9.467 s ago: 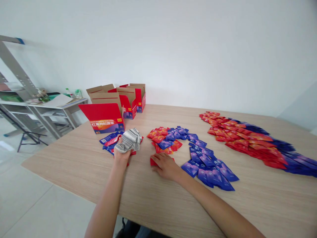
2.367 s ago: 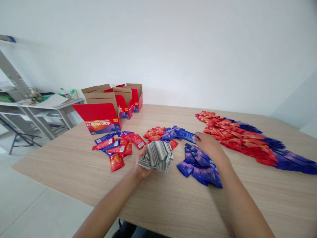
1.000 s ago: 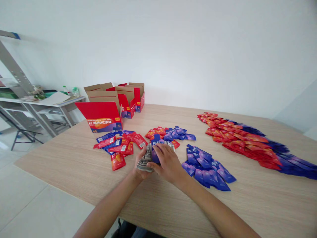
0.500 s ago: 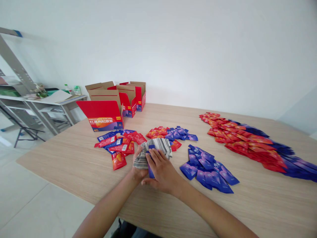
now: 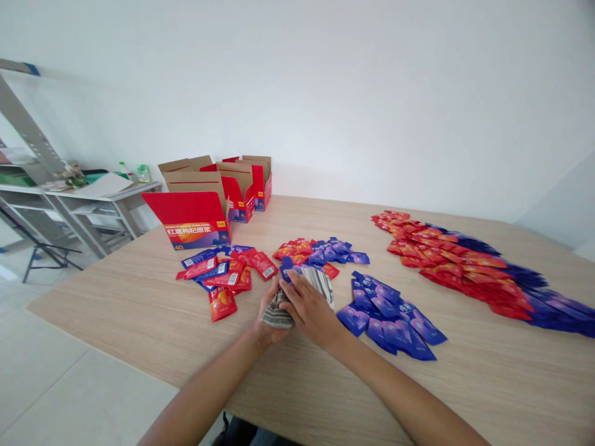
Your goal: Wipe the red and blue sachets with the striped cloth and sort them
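Observation:
My left hand (image 5: pixel 268 319) is curled from below around a grey and white striped cloth (image 5: pixel 277 314). Over the top of it lies my right hand (image 5: pixel 312 308), its fingers pressing the cloth. The upper part of a blue sachet (image 5: pixel 286 267) pokes out above my fingertips, sandwiched in the cloth; its lower part is hidden by my right hand. Left of my hands is a mixed heap of red and blue sachets (image 5: pixel 218 275). A fanned pile of blue sachets (image 5: pixel 390 316) lies to the right, and a smaller red and blue group (image 5: pixel 320 251) sits just beyond the cloth.
Open red cartons (image 5: pixel 193 220) stand at the table's back left. A long overlapping row of red and blue sachets (image 5: pixel 460 266) stretches along the right side of the wooden table (image 5: pixel 139 310). Behind the table is a white wall; at far left, a grey desk (image 5: pixel 109 192).
The blue sachet has shifted up between my hands, its top now above my fingers. My hands and the cloth have moved slightly right, and my right hand now covers more of the cloth.

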